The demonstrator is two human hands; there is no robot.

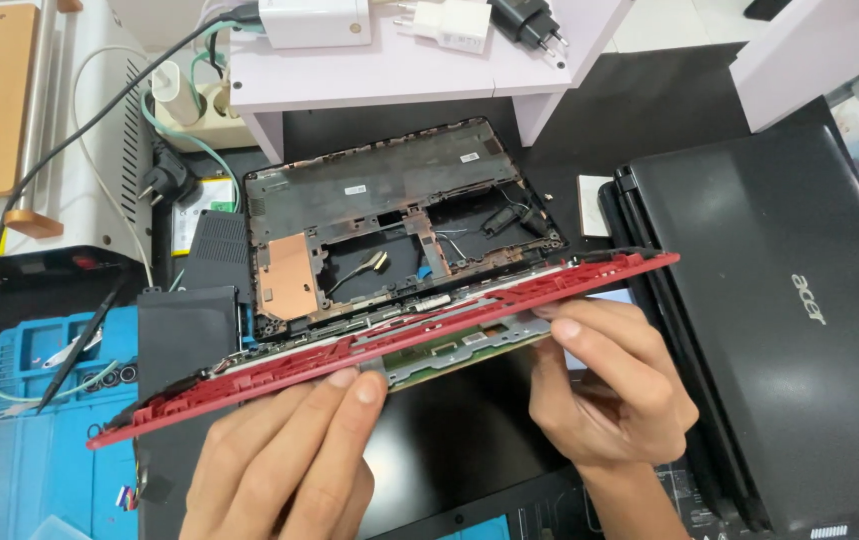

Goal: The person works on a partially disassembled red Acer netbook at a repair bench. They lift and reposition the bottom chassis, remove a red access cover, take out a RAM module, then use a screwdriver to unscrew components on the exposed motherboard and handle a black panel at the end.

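Observation:
A red laptop palmrest cover [280, 375] is tilted up on edge, running from lower left to upper right, with a metal bracket and green board showing on its underside. My left hand [285, 460] holds it from below near the middle, fingers flat against it. At its right part my right hand [605, 385] grips it, fingers curled over the underside. Behind it lies the opened black laptop base [400, 215] with a copper heat plate [290, 275] and loose wires inside.
A closed black laptop [780, 310] lies at the right. A blue repair mat [50, 430] with tweezers is at the left, next to a black flat battery [188, 335]. A pale shelf [400, 70] with chargers stands behind; cables and a plug strip sit at the back left.

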